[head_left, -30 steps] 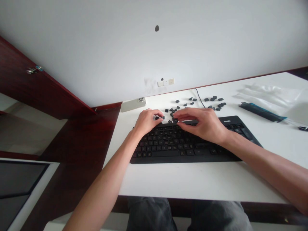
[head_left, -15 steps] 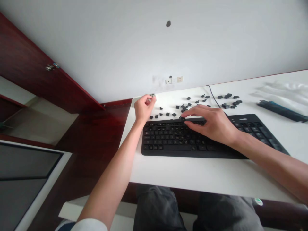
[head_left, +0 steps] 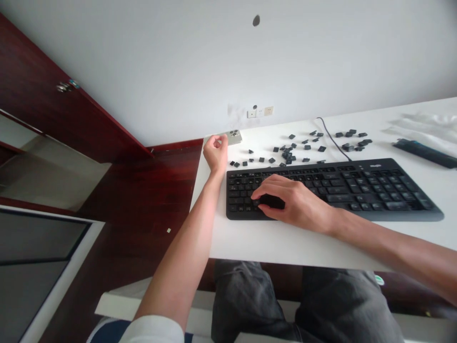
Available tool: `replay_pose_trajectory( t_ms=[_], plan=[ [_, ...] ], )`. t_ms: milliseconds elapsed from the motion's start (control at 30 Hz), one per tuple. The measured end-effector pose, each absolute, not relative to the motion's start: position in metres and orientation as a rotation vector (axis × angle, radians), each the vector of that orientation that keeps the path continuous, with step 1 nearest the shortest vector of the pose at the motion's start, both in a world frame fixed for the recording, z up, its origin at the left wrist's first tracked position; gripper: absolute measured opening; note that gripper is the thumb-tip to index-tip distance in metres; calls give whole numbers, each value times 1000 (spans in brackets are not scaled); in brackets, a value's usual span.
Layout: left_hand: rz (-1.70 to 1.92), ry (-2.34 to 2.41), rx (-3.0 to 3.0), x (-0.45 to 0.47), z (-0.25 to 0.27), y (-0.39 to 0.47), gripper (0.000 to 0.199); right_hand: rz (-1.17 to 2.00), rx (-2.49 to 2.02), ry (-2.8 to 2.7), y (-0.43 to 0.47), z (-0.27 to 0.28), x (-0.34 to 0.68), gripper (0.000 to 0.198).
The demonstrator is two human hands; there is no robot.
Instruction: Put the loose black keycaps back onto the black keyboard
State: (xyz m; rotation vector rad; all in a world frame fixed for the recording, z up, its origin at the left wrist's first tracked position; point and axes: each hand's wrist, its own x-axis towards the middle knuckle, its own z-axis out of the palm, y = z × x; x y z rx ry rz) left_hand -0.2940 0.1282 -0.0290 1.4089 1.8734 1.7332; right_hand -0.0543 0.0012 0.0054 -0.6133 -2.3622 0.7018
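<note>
My right hand (head_left: pixel 296 202) is over the left part of a black keyboard (head_left: pixel 371 190), thumb and forefinger pinching a black keycap (head_left: pixel 256 202) just at the key rows. Some key positions lack caps. My left hand (head_left: pixel 216 151) is beyond the keyboard's far left corner, its fingers curled closed; whether anything is in them is hidden. Right beside it lies a pale phone (head_left: pixel 234 137) with its camera lenses up. Several loose black keycaps (head_left: pixel 286 155) are scattered behind the keyboard.
The keyboard's cable (head_left: pixel 332 137) runs back across the white table (head_left: pixel 285 243). At right lie a long dark object (head_left: pixel 426 151) and crumpled clear plastic (head_left: pixel 424 124). The wall with sockets (head_left: pixel 260 112) stands behind; a dark red door (head_left: pixel 71 105) is at left.
My right hand has moved left and toward me, from the keyboard's back edge to the lower left key rows. My left hand stays near the phone, which now shows more. The view has shifted slightly.
</note>
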Motion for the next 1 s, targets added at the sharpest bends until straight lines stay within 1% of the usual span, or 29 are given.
replay_pose_trajectory(
  t_ms=[300,567,800,1000],
  plan=[
    [1732,1811,1434,-288,-31,138,34,679,-607,-2403,-2,-3,-54,24],
    [1705,1781,1449,-288,-35,140,36,536,-533,-2403,-8,-2,-55,15],
    [1701,1765,1485,-288,-36,141,40,515,-535,-2398,-10,-2,-55,17],
    [1686,1782,1521,-288,-35,140,40,406,-506,-2405,-13,-3,-57,17]
  ],
)
